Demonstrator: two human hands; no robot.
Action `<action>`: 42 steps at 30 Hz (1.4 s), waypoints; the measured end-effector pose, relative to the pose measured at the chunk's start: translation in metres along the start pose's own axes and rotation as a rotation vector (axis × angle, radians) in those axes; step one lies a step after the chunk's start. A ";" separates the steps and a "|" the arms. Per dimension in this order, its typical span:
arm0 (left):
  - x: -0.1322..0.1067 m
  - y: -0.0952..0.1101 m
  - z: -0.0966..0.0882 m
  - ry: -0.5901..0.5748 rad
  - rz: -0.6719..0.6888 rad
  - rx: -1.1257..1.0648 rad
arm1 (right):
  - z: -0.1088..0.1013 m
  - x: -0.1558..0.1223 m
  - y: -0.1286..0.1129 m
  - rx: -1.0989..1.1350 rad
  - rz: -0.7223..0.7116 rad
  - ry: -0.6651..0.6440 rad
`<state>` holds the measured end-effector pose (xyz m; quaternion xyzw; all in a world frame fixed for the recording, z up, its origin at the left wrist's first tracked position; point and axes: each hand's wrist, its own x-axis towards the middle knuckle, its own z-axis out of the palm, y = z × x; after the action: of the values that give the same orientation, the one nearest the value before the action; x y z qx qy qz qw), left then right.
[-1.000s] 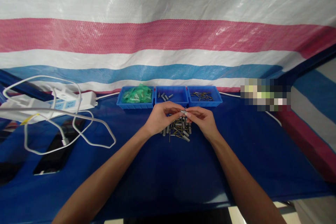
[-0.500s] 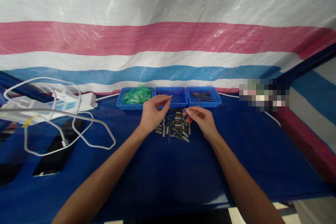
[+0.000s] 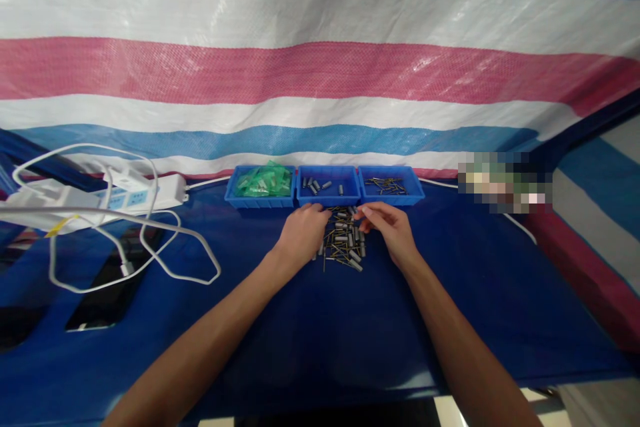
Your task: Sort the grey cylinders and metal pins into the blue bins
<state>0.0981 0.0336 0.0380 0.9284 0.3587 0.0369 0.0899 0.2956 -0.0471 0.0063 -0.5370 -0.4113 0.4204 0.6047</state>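
A heap of small grey cylinders and gold pins (image 3: 344, 245) lies on the blue cloth just in front of three blue trays. My left hand (image 3: 301, 231) rests knuckles up on the heap's left edge, with its fingers curled down onto the parts; what they hold is hidden. My right hand (image 3: 389, 227) is at the heap's upper right. Its thumb and forefinger are pinched together on a tiny part that I cannot name. The middle tray (image 3: 327, 197) holds several grey cylinders. The right tray (image 3: 391, 196) holds gold pins, and the left tray (image 3: 259, 199) holds green plastic pieces.
A white power strip (image 3: 130, 195) with looping white cables (image 3: 165, 260) lies at the left, and a dark phone (image 3: 107, 287) is beside them. A striped tarp (image 3: 320, 73) hangs behind the trays. The table's front edge (image 3: 350, 392) is near me, and a red strip borders the right side.
My left hand went from meeting the right hand, to over the middle tray, then back down onto the heap. One more cylinder lies in the middle tray. The right hand stayed pinched.
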 end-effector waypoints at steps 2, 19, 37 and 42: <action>0.002 -0.003 0.004 0.018 0.018 -0.041 | 0.000 0.000 0.000 0.002 0.001 -0.005; 0.006 -0.009 0.007 0.238 0.086 -0.365 | -0.001 0.001 0.003 0.009 0.007 -0.004; 0.006 0.002 -0.009 0.258 -0.077 -1.267 | 0.002 -0.006 -0.003 -0.040 -0.037 -0.114; 0.007 0.004 -0.008 0.198 -0.139 -1.380 | 0.004 -0.008 -0.005 0.012 -0.017 -0.147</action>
<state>0.1052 0.0365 0.0466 0.6265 0.3183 0.3346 0.6279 0.2902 -0.0539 0.0110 -0.4973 -0.4568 0.4561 0.5797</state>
